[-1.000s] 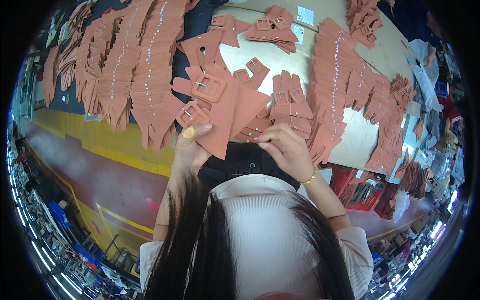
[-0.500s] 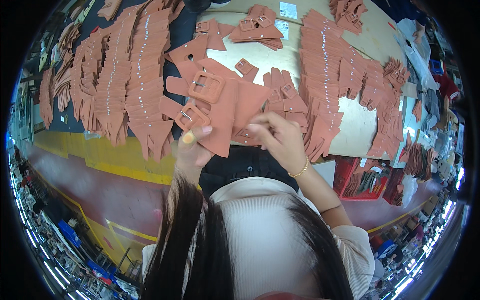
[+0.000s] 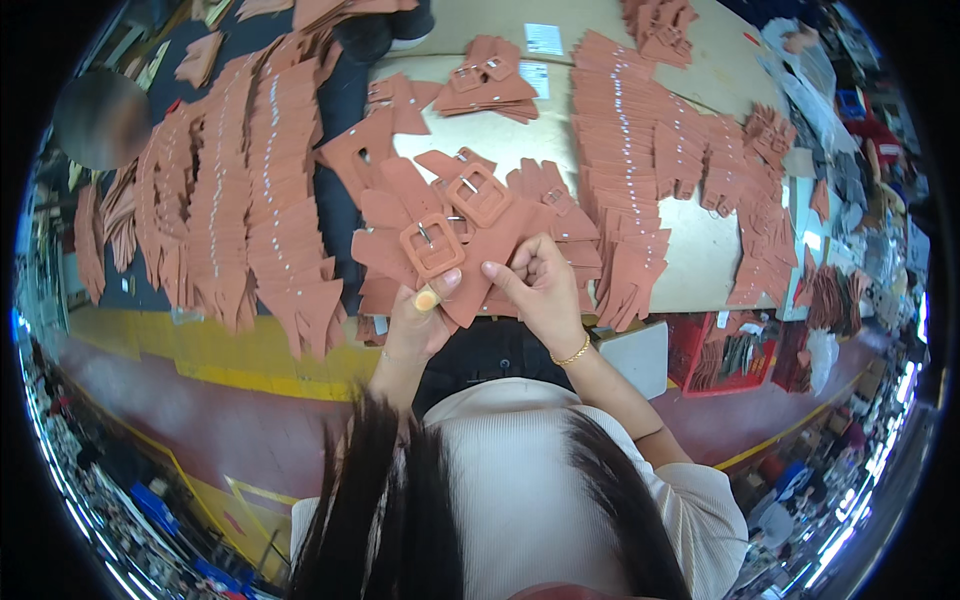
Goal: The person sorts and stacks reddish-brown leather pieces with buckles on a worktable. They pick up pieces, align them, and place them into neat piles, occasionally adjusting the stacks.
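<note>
My left hand [image 3: 412, 325], with yellow tape round its thumb, grips the lower end of a fanned bunch of salmon-brown leather straps [image 3: 468, 290]. Two covered square buckles with metal prongs top the bunch: one buckle [image 3: 432, 246] just above my left thumb, the other buckle [image 3: 478, 195] farther up and right. Closed at the bunch's right edge is my right hand [image 3: 550, 300], a gold bracelet on its wrist; its thumb lies on the leather. The fingers beneath the straps are hidden. Right behind the bunch lie more buckled straps [image 3: 548, 190].
Long overlapping rows of leather pieces cover the table's left side [image 3: 290, 190] and right side [image 3: 620, 150]. A stack with buckles [image 3: 485, 85] lies beyond my hands near white labels [image 3: 543, 40]. A red crate [image 3: 705, 370] stands below the right table edge. Another person [image 3: 100, 120] is at far left.
The bunch has turned and come lower, its buckles shifting right. My right hand has moved from near the bunch's lower right corner to close on its edge.
</note>
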A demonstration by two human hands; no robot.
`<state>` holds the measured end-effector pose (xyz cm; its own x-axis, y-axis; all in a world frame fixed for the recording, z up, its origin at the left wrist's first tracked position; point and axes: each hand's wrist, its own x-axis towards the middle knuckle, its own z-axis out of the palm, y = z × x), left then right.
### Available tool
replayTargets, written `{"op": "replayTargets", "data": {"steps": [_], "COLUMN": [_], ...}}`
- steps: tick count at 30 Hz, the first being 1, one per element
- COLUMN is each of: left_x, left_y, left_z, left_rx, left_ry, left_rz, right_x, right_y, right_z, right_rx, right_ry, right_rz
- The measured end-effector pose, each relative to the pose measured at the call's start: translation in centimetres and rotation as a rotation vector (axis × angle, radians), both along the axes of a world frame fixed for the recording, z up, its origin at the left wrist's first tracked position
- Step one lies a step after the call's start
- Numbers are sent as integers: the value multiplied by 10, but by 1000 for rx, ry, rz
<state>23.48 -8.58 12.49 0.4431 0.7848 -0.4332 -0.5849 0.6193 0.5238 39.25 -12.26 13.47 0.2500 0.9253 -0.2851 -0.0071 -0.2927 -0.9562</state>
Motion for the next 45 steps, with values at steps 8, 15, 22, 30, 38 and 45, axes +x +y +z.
{"op": "replayTargets", "data": {"steps": [8, 15, 22, 30, 38, 45], "left_x": [55, 118, 139, 101, 67, 50], "left_y": [28, 61, 109, 139, 130, 138], "left_z": [3, 9, -9, -55, -115, -124], "left_rx": [153, 227, 268, 141, 205, 62], "left_ry": [218, 426, 550, 774, 730, 687], "left_rz": [-225, -361, -328, -223, -307, -401], "right_x": [46, 120, 323, 491, 510, 500], "right_y": [-6, 37, 158, 290, 300, 269], "right_z": [-13, -18, -60, -202, -232, -212], "right_rx": [-62, 130, 637, 188, -348, -225], "right_ry": [918, 864, 895, 664, 23, -18], "right_rz": [-277, -308, -332, -716, -744, -819]}}
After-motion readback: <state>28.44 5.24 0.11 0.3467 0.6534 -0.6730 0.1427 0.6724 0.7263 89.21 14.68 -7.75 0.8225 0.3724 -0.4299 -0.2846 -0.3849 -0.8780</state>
